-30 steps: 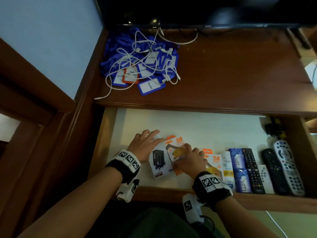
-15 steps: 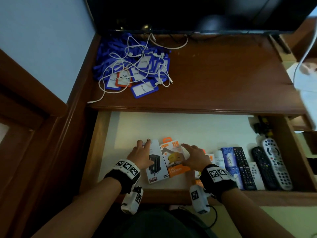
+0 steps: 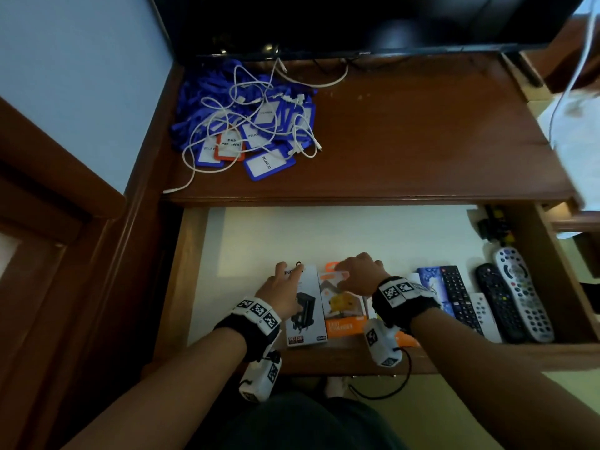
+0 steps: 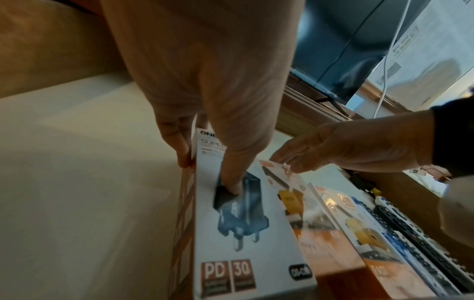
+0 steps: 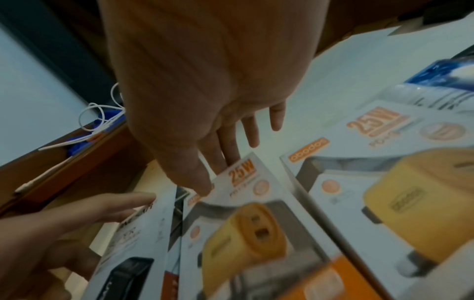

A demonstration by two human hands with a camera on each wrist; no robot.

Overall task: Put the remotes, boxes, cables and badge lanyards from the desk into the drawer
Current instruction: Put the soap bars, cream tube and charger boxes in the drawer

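Observation:
In the open drawer (image 3: 324,235) my left hand (image 3: 285,284) lies along the left edge of a white charger box (image 3: 306,316). The thumb rests on the box's face (image 4: 246,253) and the fingers (image 4: 183,154) are straight against its side. My right hand (image 3: 354,271) touches the far end of the orange 25W charger box (image 3: 341,306) with straight fingers (image 5: 231,154). More boxes (image 5: 384,172) and three remotes (image 3: 496,300) lie in a row to the right. Blue badge lanyards (image 3: 259,164) tangled with white cables (image 3: 227,102) sit on the desk's back left.
A dark TV (image 3: 357,21) stands along the back of the desk (image 3: 422,141). A blue box (image 3: 430,280) lies beside the black remote (image 3: 456,293). A small black and yellow item (image 3: 496,222) sits in the drawer's far right corner. A white cable (image 3: 571,76) hangs at the right.
The white and orange boxes went from angled to straight, side by side. My left hand moved to the white box's left edge; my right hand moved up to the orange box's far end.

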